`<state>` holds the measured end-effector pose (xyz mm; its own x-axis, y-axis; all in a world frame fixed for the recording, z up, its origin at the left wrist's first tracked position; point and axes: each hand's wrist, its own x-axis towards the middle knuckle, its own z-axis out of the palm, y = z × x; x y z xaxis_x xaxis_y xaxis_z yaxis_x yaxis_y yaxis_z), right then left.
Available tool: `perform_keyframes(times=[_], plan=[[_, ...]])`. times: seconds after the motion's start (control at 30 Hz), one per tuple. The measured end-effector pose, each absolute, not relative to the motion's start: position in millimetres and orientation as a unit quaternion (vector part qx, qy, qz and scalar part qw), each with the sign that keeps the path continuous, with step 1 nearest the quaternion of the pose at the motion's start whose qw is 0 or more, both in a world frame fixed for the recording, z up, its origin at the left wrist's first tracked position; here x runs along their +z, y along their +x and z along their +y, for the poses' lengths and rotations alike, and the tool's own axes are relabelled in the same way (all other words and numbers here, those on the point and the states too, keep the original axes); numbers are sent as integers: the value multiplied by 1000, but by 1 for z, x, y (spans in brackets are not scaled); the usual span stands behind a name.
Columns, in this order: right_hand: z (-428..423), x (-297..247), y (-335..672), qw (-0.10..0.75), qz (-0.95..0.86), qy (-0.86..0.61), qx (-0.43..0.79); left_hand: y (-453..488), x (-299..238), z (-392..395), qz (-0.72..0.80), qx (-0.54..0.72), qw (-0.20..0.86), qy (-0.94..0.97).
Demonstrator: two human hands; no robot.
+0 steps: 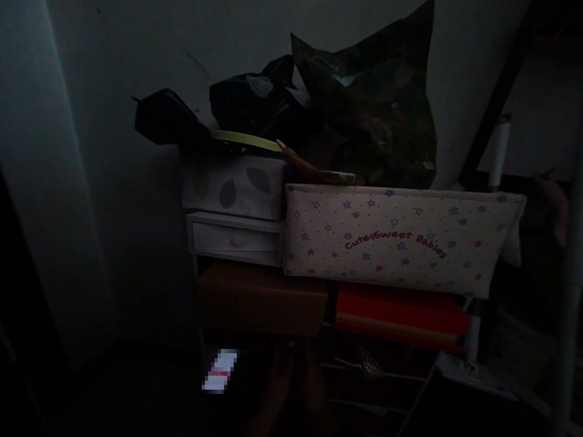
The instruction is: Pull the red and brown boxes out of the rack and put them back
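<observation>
Two forearms and hands reach up from the bottom middle, barely lit. My left hand [279, 370] and my right hand [313, 379] are close together, just below the front of a brown box [262, 300]. Darkness hides the fingers, and whatever may lie between them cannot be made out; only a few small bright specks show at their tips. To the left of my hands is a bright, pixelated white patch with a red band [219, 371]. A bright red box or book-like thing [401, 312] lies to the right, above a small shiny item [371, 364].
A cream star-patterned cushion [396, 243] reading "Cute Sweet Babies" stands above the red thing. Left of it, a leaf-patterned box [237, 188] sits on a small white drawer [234, 238]. Dark bags [264, 103] and a large patterned bag [387, 121] are piled against the wall [136, 48].
</observation>
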<state>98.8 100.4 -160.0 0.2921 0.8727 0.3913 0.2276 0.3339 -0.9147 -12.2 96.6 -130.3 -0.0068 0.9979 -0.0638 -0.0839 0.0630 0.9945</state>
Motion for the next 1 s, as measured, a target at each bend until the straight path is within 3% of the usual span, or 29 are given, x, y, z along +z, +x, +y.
perform_keyframes(times=[0.47,1.0], plan=[[100,-141,129,676,-462,-501,279,24,-118,103,447,459,489,592],[101,-170,141,691,-446,-469,321,19,-146,98,408,428,457,665]])
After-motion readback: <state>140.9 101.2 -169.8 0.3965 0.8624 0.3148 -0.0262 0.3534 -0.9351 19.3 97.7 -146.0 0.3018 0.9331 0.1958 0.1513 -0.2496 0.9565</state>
